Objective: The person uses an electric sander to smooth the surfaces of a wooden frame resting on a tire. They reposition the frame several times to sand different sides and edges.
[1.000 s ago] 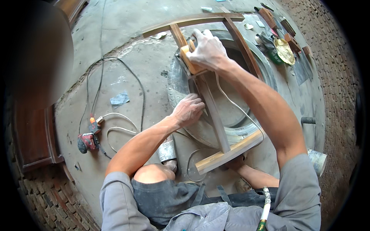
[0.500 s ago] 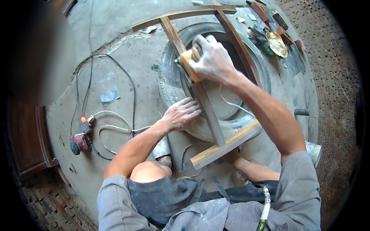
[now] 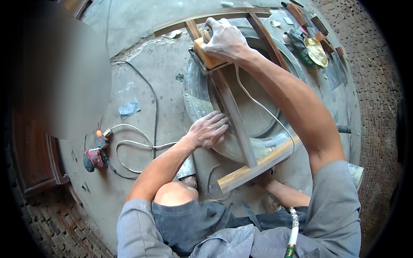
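My right hand (image 3: 226, 41) is closed over a yellow electric sander (image 3: 211, 59). The sander's flat base rests on a narrow bar (image 3: 234, 120) of a wooden frame, near the bar's far end. My left hand (image 3: 209, 130) is beside the same bar, fingers curled together at its left edge; the thumb side and anything gripped are hidden. The frame lies across a grey tyre (image 3: 198, 101), with its near crosspiece (image 3: 258, 165) toward my legs and its far crosspiece (image 3: 215, 17) beyond. A white cord (image 3: 258, 99) runs from the sander under my right forearm.
A red and black power tool (image 3: 94, 158) lies at left among cables (image 3: 150, 90). A blue sandpaper-like scrap (image 3: 129, 108) is on the floor. Bricks (image 3: 297, 15) and a gold wrapper (image 3: 315, 50) sit far right. A cigarette (image 3: 294, 228) with long ash shows in front.
The sander has moved away from me along the bar, toward the far crosspiece, with my right hand on it. My left hand stays by the bar. The whole view has shifted slightly.
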A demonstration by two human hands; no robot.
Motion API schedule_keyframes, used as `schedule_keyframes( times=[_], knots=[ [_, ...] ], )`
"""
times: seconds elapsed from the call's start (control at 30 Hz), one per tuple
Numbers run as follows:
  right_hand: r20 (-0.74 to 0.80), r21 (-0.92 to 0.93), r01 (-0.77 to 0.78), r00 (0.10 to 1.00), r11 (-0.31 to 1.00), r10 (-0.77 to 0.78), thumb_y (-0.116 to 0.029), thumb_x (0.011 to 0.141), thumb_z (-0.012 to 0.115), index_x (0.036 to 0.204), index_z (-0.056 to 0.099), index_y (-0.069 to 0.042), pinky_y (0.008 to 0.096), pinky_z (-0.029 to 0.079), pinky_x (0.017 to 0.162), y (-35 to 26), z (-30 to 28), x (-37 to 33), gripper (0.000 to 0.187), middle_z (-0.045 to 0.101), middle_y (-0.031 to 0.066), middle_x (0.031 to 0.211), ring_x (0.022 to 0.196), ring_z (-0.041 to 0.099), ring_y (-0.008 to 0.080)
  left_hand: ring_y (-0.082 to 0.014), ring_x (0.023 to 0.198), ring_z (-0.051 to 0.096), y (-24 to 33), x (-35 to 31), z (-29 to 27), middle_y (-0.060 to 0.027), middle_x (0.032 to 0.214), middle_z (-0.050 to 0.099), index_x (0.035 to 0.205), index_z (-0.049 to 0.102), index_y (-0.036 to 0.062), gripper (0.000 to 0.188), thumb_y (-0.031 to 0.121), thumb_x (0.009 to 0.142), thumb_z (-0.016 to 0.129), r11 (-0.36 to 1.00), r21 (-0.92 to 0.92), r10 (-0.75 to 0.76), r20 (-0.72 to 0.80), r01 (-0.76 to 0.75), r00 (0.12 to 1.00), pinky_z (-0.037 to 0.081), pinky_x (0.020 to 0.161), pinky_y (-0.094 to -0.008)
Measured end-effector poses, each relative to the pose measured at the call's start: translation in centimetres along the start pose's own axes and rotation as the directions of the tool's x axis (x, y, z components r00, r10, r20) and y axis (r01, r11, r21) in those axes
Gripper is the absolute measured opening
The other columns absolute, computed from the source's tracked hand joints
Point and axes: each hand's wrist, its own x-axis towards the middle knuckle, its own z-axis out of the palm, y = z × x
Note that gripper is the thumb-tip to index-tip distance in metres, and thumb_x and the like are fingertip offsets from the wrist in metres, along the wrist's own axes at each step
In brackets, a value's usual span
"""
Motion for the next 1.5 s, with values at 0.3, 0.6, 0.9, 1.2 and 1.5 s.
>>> schedule_keyframes(
  times=[0.3, 0.6, 0.9, 1.2, 1.5],
  knots=[
    [0.057, 0.064, -0.049, 0.997, 0.997, 0.045, -0.029, 0.083, 0.079, 0.127, 0.064, -0.006, 0.0543, 0.059, 0.087, -0.3, -2.0, -11.1, 0.052, 0.061, 0.0261, 0.118, 0.105, 0.065, 0.0466, -0.0348, 0.121, 0.064, -0.4, -1.0, 0.0, -0.0150, 0.122, 0.069, 0.119, 0.069, -0.0001, 0.039, 0.013, 0.084, 0.075, 0.989, 0.107, 0.110, -0.053, -0.104, 0.992, 0.052, 0.112, -0.0466],
    [-0.014, 0.036, -0.022, 1.000, 0.999, 0.022, -0.031, 0.081, 0.081, 0.127, 0.064, -0.008, 0.0527, 0.058, 0.088, 0.4, -1.9, -13.2, 0.054, 0.062, 0.0240, 0.117, 0.106, 0.065, 0.0455, -0.0359, 0.127, 0.062, -0.5, -2.4, 0.8, -0.0162, 0.129, 0.067, 0.121, 0.068, 0.0036, 0.040, 0.021, 0.086, 0.076, 0.990, 0.118, 0.075, -0.006, -0.074, 0.997, 0.046, 0.118, -0.0491],
    [0.032, 0.085, -0.032, 0.999, 0.996, 0.029, -0.029, 0.084, 0.080, 0.123, 0.065, -0.009, 0.0536, 0.058, 0.086, 0.3, -2.6, -16.9, 0.047, 0.060, 0.0246, 0.114, 0.103, 0.065, 0.0448, -0.0373, 0.130, 0.058, -0.6, -2.9, 0.8, -0.0172, 0.132, 0.063, 0.120, 0.066, 0.0030, 0.043, 0.019, 0.082, 0.078, 0.992, 0.123, 0.035, -0.043, -0.029, 0.998, 0.042, 0.121, -0.0513],
    [0.056, 0.157, -0.054, 0.997, 0.986, 0.046, -0.015, 0.079, 0.083, 0.119, 0.062, -0.005, 0.0465, 0.053, 0.090, -0.1, -5.0, -28.6, 0.046, 0.059, 0.0176, 0.112, 0.103, 0.062, 0.0377, -0.0328, 0.127, 0.060, 0.0, -2.3, 0.7, -0.0154, 0.127, 0.066, 0.121, 0.068, 0.0029, 0.037, 0.024, 0.091, 0.072, 0.984, 0.177, 0.006, -0.037, 0.001, 0.999, 0.041, 0.122, -0.0500],
    [-0.013, 0.082, 0.020, 1.000, 0.996, -0.019, -0.027, 0.083, 0.079, 0.123, 0.064, -0.008, 0.0535, 0.058, 0.086, 0.0, -2.3, -16.2, 0.047, 0.061, 0.0244, 0.118, 0.105, 0.064, 0.0436, -0.0348, 0.128, 0.061, -0.1, -2.6, 0.4, -0.0160, 0.129, 0.066, 0.117, 0.069, 0.0047, 0.040, 0.016, 0.079, 0.075, 0.993, 0.121, 0.016, -0.075, -0.007, 0.997, 0.043, 0.120, -0.0519]
  ],
)
